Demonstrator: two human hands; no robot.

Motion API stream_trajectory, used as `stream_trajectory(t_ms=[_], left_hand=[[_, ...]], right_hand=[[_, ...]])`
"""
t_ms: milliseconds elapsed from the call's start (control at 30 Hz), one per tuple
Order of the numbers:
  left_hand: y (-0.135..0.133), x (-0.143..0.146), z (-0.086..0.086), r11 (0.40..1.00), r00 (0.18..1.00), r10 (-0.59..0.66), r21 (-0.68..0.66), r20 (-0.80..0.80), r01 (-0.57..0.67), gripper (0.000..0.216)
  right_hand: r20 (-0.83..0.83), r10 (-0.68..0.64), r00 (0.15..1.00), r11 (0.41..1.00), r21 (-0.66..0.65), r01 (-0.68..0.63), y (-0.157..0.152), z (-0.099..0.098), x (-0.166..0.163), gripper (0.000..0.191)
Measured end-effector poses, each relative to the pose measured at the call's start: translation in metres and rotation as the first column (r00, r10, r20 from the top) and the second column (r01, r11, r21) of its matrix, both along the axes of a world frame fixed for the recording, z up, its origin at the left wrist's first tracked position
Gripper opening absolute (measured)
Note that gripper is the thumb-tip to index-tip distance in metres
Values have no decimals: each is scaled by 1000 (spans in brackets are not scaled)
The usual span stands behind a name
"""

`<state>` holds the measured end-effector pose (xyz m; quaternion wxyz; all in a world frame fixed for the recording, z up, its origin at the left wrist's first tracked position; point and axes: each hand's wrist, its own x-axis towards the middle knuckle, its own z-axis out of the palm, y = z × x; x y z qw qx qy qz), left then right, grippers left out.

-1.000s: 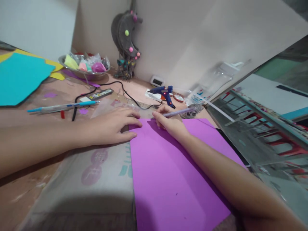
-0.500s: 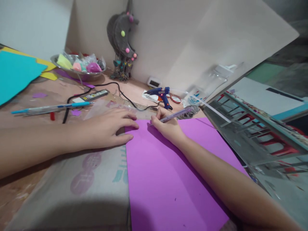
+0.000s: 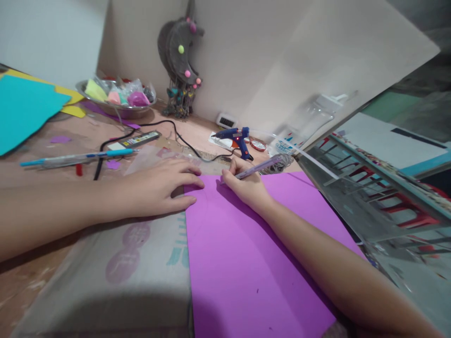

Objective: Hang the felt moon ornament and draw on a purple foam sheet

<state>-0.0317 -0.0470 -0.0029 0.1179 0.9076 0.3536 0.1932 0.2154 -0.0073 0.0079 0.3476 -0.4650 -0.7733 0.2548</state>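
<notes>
A large purple sheet lies flat in front of me, over a translucent printed plastic sheet. My right hand rests near its far edge, fingers closed around a light purple pen. The pen's tip points down to the left and is hidden by the fingers. Some faint curved line shows on the purple sheet left of that hand. My left hand lies palm down with fingers apart, its fingertips on the sheet's left edge and nothing in it.
Behind my hands stand a blue glue gun, a coil of grey cord and a small white clock. Leftward lie a blue pen, a bowl of wrapped clay-like lumps and turquoise sheets. A moon-shaped ornament hangs behind.
The whole view has shifted very slightly. Both hands stay in nearly the same place, the right still holding the pen.
</notes>
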Motion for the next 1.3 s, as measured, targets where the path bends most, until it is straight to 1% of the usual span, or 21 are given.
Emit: stream_trajectory(t_ms=[200,333,433,567,700,867,1067,1167,1300], left_hand=[[0,1,1,1000,1000,1,-3,-7,-1,43],[-1,0,1,1000,1000,5,-1,-7,-5,43],[0,0,1,1000,1000,4,1,-5,-4,41],[0,0,0,1000,1000,8,-8,10,-8,39],[1,0,-2,1000,1000,7,-13,22,-6,38],[1,-1,-4,1000,1000,8,-19,25,-8,37],[1,0,-3,1000,1000,7,-5,17,-7,38],[1,0,-2,1000,1000,10,-10,1,-10,39],[1,0,-3,1000,1000,8,-5,-1,-8,39]], right_hand=[[1,31,1000,999,-21,-31,0,-1,1,31],[20,39,999,999,10,-39,0,1,1,31],[32,31,999,999,32,-32,0,1,0,30],[7,9,1000,1000,8,-9,0,0,0,30],[-13,34,999,999,13,-34,1,0,0,29],[17,22,1000,999,39,-23,-3,1,0,29],[15,12,1000,1000,-17,-11,-13,5,2,27],[18,13,1000,1000,0,-13,-14,4,4,28],[4,-19,1000,999,39,18,-11,0,4,31]])
